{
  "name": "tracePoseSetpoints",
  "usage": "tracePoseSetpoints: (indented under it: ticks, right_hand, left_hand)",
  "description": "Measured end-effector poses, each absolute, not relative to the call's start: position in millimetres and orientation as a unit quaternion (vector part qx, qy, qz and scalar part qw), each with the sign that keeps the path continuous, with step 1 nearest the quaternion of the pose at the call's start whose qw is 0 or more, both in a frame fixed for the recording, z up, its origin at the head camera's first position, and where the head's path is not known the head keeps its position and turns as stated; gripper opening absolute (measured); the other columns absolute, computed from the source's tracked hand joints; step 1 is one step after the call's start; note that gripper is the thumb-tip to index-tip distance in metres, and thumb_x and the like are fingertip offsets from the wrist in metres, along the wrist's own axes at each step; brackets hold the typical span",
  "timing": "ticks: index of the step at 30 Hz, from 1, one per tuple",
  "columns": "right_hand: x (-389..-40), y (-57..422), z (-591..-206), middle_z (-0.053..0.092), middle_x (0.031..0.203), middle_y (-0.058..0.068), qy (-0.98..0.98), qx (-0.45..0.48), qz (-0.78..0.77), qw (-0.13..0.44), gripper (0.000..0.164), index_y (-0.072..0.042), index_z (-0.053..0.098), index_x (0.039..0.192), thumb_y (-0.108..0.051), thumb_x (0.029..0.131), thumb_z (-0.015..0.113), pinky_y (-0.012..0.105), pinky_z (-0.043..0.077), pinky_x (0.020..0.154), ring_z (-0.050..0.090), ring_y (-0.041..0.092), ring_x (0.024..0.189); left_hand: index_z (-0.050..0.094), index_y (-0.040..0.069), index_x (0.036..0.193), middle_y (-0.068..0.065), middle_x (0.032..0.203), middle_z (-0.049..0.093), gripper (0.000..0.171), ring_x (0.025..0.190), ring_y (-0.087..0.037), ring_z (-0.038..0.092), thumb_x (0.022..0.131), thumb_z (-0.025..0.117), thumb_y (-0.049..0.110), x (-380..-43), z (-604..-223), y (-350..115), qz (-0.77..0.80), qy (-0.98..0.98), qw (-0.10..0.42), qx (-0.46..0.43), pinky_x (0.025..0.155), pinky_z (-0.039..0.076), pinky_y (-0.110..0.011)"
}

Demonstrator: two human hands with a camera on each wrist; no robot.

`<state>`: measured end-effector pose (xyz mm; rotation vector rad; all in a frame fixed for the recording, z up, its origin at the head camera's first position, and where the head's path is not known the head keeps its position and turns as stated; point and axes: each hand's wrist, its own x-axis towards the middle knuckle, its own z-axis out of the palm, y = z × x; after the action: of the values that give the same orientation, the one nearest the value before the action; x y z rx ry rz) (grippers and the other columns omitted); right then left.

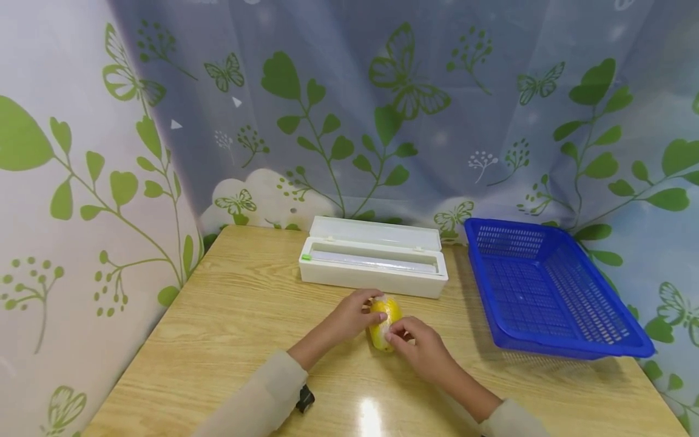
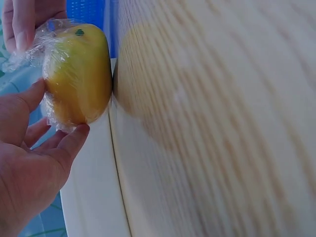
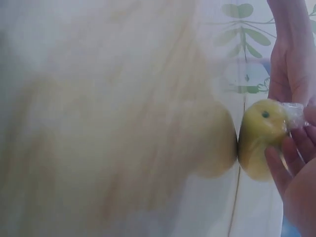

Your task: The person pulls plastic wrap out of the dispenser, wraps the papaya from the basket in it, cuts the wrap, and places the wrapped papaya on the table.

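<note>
An oblong yellow fruit rests on the wooden table, wrapped in clear cling film. Its skin shades from green to orange, with a small green spot at one end, in the left wrist view. My left hand holds the fruit at its far end and left side, thumb and fingertips against the film. Thumb and fingers of my right hand pinch a loose, bunched part of the film at the near right side of the fruit.
Behind the hands stands a long white wrap box, lid tipped back, with a film roll inside. A blue plastic basket is at the right of the table. Patterned curtains hang behind and beside it.
</note>
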<state>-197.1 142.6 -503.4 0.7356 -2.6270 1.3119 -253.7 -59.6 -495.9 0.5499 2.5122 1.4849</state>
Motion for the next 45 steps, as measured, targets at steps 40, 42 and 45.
tracePoseSetpoints:
  ticks: [40,42,45]
  right_hand:
    - [-207,147,-503,0.064,0.105,-0.002,-0.875,0.219,0.416,0.116,0.031,-0.013,0.074,0.122,-0.01,0.091,0.074,0.02,0.054,0.066,0.06,0.005,0.083]
    - [-206,147,-503,0.064,0.105,-0.005,-0.878,0.234,0.393,0.139,0.028,-0.013,0.076,0.118,-0.012,0.091,0.075,0.019,0.052,0.061,0.059,0.003,0.08]
    - [-206,148,-503,0.063,0.103,-0.007,-0.882,0.242,0.383,0.131,0.025,-0.013,0.077,0.116,-0.015,0.092,0.074,0.019,0.048,0.057,0.054,0.001,0.077]
  left_hand:
    - [0.047,0.016,0.152,-0.006,0.156,0.045,0.071,0.139,-0.026,0.047,0.089,0.078,0.028,-252,-497,-64,0.45,0.852,0.105,0.247,0.11,0.046,-0.036]
    - [0.046,0.015,0.152,-0.006,0.156,0.045,0.071,0.139,-0.026,0.048,0.09,0.078,0.026,-252,-497,-64,0.452,0.85,0.106,0.25,0.11,0.046,-0.036]
    - [0.044,0.014,0.153,-0.006,0.156,0.044,0.072,0.138,-0.026,0.048,0.09,0.077,0.025,-251,-496,-64,0.452,0.847,0.111,0.257,0.11,0.046,-0.036]
